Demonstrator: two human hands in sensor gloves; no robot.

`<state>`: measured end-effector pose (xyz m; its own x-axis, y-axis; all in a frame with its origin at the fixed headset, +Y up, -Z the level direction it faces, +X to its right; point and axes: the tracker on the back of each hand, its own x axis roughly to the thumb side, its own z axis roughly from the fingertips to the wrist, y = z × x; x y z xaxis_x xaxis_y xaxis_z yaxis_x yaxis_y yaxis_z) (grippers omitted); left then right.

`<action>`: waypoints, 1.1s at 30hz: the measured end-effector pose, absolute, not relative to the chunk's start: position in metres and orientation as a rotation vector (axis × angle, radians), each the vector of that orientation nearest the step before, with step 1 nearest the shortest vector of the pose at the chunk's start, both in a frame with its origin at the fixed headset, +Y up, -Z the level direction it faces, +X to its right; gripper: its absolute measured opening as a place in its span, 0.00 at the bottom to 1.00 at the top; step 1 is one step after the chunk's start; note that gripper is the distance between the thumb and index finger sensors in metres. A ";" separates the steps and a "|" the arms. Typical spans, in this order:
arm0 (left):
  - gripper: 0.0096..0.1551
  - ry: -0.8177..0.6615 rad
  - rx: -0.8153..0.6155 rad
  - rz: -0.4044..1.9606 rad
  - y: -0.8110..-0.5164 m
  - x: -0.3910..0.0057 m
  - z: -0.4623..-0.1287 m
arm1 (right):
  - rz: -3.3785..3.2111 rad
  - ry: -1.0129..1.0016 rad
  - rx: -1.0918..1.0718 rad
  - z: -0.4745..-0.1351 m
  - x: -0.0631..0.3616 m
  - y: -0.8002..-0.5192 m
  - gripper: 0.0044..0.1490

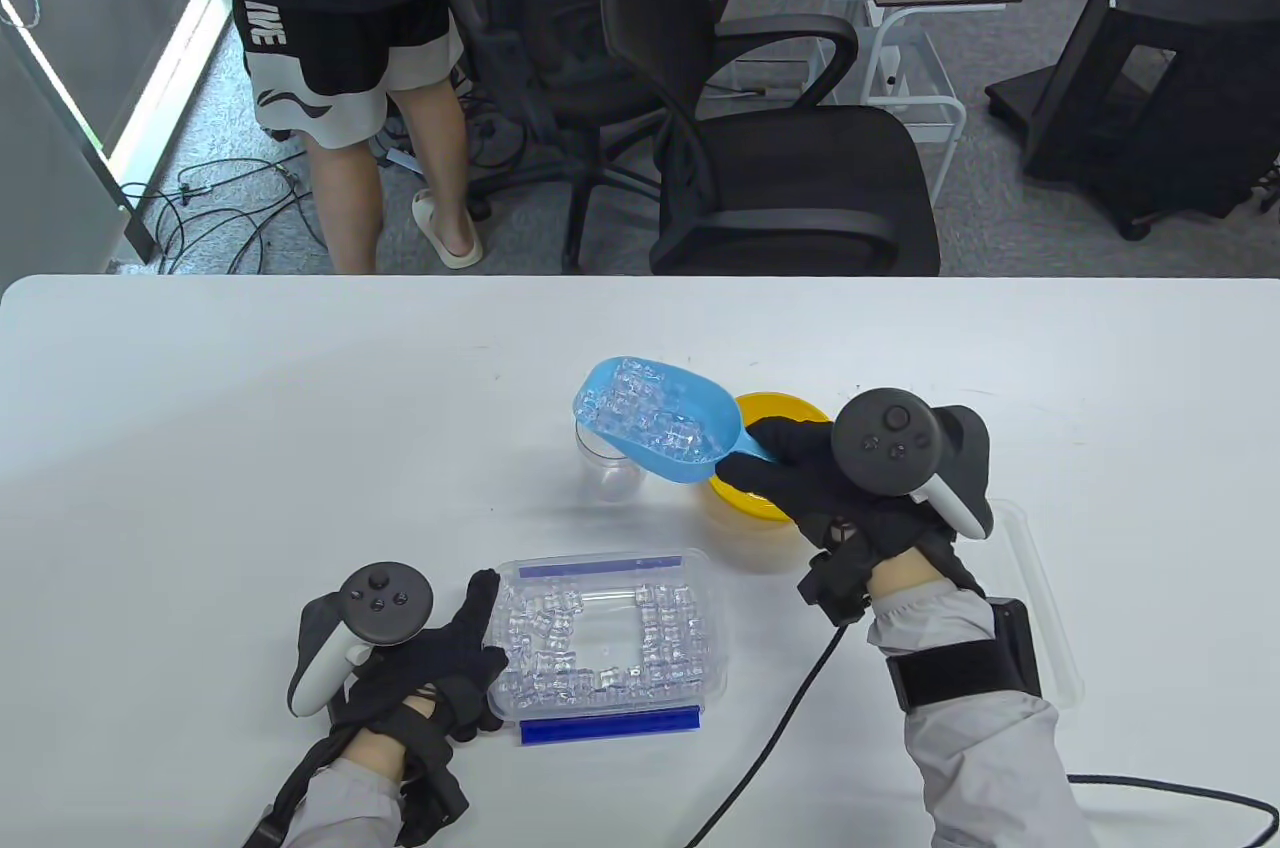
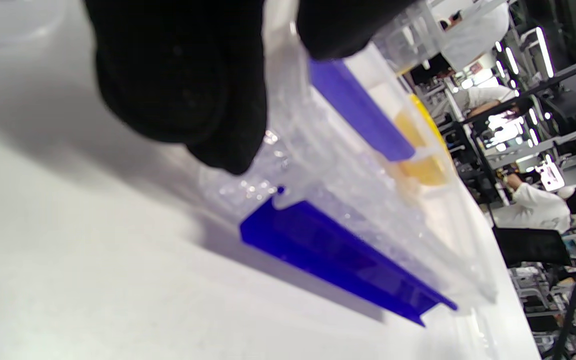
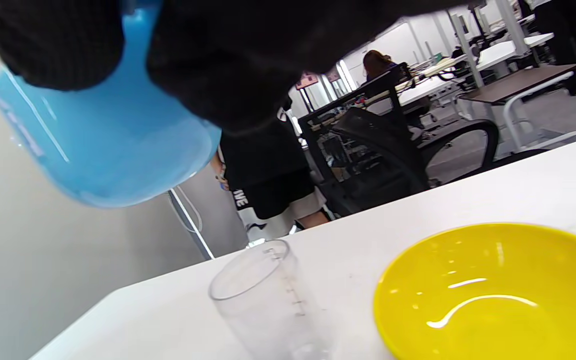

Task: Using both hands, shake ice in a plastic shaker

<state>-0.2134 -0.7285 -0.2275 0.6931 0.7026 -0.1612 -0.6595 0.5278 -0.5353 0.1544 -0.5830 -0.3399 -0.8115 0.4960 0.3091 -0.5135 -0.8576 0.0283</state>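
Observation:
My right hand [image 1: 800, 473] grips the handle of a blue scoop [image 1: 660, 418] heaped with ice cubes and holds it in the air over the clear plastic shaker cup [image 1: 608, 468], which stands upright and looks empty in the right wrist view [image 3: 268, 300]. The scoop's underside fills the top left of that view [image 3: 108, 145]. My left hand [image 1: 460, 648] rests against the left side of a clear ice box [image 1: 610, 638] with blue clips; the fingers [image 2: 183, 85] touch its rim.
A yellow bowl [image 1: 770, 413] sits on the table beside the shaker cup, partly under my right hand, and looks empty in the right wrist view [image 3: 498, 295]. A clear lid [image 1: 1040, 588] lies at the right under my right forearm. An office chair and a standing person are beyond the far edge.

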 end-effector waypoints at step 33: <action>0.44 -0.085 -0.605 0.806 -0.729 -0.213 -0.228 | 2.965 0.335 0.198 -0.382 0.121 -0.603 0.35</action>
<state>-0.2132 -0.7294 -0.2283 0.6984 0.6992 -0.1529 -0.6523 0.5338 -0.5382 0.1209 -0.6028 -0.3821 -0.9798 0.1644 0.1139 -0.1348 -0.9635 0.2311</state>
